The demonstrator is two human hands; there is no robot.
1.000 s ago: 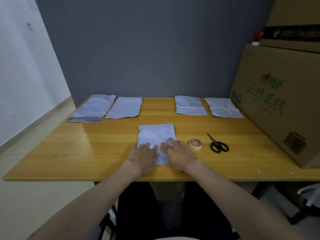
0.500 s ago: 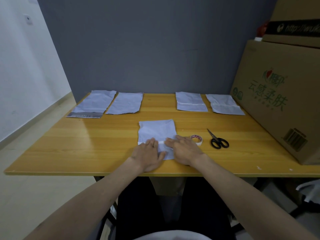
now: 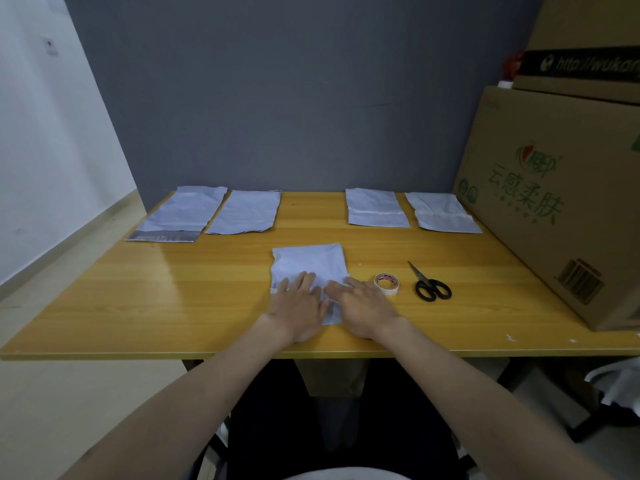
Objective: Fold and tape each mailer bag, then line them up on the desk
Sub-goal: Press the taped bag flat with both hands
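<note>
While both palms lie flat, fingers straight, the left hand [image 3: 298,308] and right hand [image 3: 363,308] press the near half of a white mailer bag [image 3: 310,263] onto the wooden counter [image 3: 173,299]. Just right sit a tape roll [image 3: 387,283] and scissors [image 3: 430,285]. Four mailer bags [image 3: 376,212] line the far edge below a grey wall [image 3: 294,91].
</note>
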